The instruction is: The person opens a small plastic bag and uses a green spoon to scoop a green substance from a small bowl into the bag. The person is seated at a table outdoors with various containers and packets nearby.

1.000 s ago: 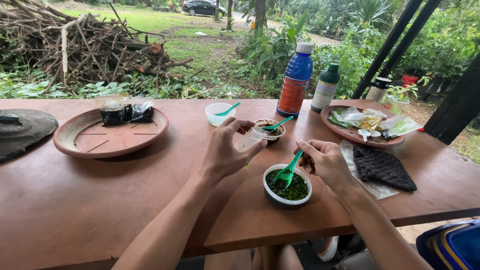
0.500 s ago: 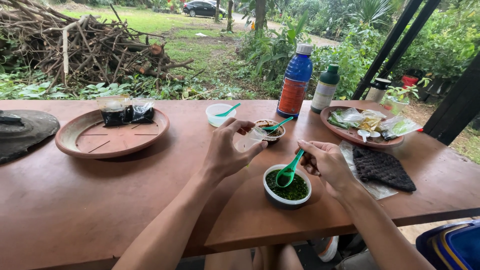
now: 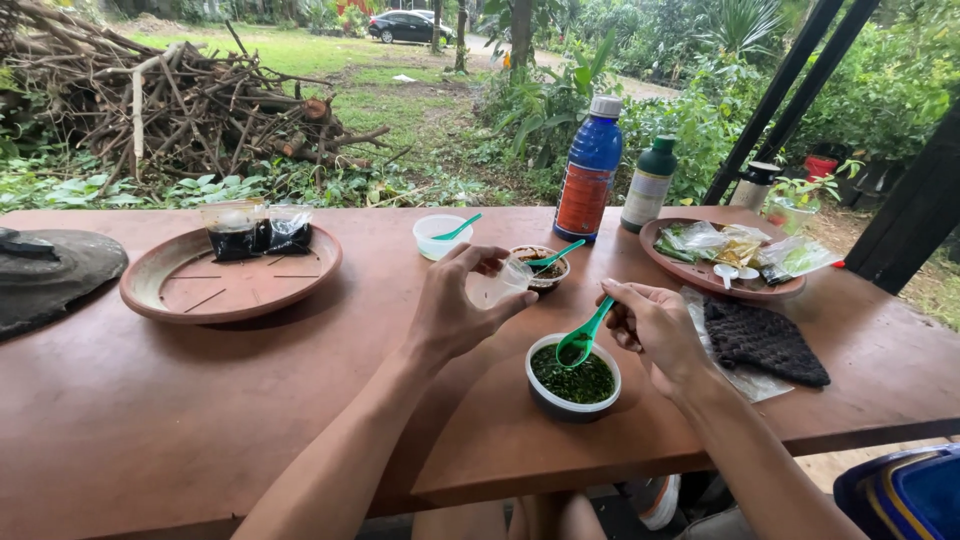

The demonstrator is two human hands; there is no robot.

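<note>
A long reddish-brown wooden table (image 3: pixel 200 400) stood outdoors, with grass, shrubs and a pile of branches (image 3: pixel 170 100) behind it. The left hand (image 3: pixel 455 310) was closed around a small clear plastic cup (image 3: pixel 497 285) held above the tabletop, while the right hand (image 3: pixel 655 325) pinched a green spoon (image 3: pixel 584 338) whose bowl dipped into a round tub of dark green flakes (image 3: pixel 573 378) near the table's front edge. Three green spoons showed in all, three small tubs, two bottles (image 3: pixel 590 170) and two round clay trays (image 3: pixel 230 275).

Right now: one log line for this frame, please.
left hand: holds small clear cup | right hand: green spoon in bowl of dark green bits | wooden table
</note>
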